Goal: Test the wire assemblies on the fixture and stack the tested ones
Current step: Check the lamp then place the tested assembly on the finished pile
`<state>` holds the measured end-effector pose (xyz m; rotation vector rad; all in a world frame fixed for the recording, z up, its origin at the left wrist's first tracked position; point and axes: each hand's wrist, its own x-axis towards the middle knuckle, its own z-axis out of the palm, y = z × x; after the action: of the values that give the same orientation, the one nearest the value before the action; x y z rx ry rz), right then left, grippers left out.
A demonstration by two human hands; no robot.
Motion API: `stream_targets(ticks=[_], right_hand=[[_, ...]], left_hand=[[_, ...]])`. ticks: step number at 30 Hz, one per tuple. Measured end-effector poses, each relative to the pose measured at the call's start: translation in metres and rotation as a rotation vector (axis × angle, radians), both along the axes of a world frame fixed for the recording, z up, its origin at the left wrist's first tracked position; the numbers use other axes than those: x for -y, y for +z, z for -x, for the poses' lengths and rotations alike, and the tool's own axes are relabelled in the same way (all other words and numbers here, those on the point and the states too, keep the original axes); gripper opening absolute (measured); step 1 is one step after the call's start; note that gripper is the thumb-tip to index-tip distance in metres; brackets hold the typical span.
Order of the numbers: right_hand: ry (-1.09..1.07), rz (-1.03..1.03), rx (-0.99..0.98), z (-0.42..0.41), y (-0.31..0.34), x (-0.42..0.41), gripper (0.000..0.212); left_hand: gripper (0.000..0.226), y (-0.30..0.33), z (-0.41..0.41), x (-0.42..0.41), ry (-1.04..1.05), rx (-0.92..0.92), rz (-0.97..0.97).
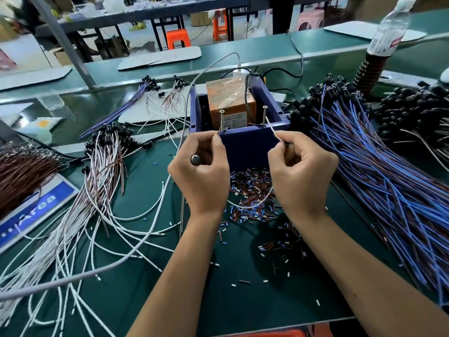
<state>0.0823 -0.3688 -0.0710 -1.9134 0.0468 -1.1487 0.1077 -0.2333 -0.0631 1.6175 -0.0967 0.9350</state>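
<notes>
Tabletop (pixel 243 276): green mat strewn with cut insulation bits.
Blue wire pile (pixel 388 178): right, too many to count.
White wire pile (pixel 80 203): left.
Fixture (pixel 239 117): blue box, orange unit, two upright screws.
Left hand (pixel 201 171): grip pinching a wire end at the left screw, black bulb against the fingers.
Right hand (pixel 298 166): grip pinching a white wire (pixel 271 128) leading to the right screw.

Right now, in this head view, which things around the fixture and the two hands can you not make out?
- Label on the orange box inside the blue fixture: print too small and blurred.
- Wire end at the left screw: the left hand covers it, so contact is unclear.
- White wire held by the right hand: curled fingers hide the grip.
- Blue sign: cut off by the left edge.
</notes>
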Motion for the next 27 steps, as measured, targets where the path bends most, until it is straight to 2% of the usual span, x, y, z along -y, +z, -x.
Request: stream_targets(ticks=[5,9,17,21,23,27], right_hand=[[0.009,0.019,0.023,0.001,0.000,-0.001,0.016],[-0.023,0.074,0.031,0.001,0.002,0.001,0.014],[-0.020,0.058,0.015,0.000,0.002,0.000,0.014],[-0.013,-0.052,-0.002,0.000,0.001,-0.001,0.013],[-0.019,-0.101,-0.005,0.000,0.002,-0.002,0.013],[-0.006,-0.207,-0.017,0.010,0.016,0.006,0.015]], left_hand=[[0.018,0.000,0.001,-0.002,-0.017,-0.005,0.007],[0.026,0.005,0.005,0.000,-0.011,-0.090,0.048],[0.023,0.006,0.005,-0.002,-0.010,-0.105,0.092],[0.020,0.007,0.008,-0.003,0.045,0.021,0.097],[0.021,0.011,0.010,0.000,0.053,0.032,0.122],[0.017,0.027,0.017,0.032,-0.066,-0.017,0.177]])
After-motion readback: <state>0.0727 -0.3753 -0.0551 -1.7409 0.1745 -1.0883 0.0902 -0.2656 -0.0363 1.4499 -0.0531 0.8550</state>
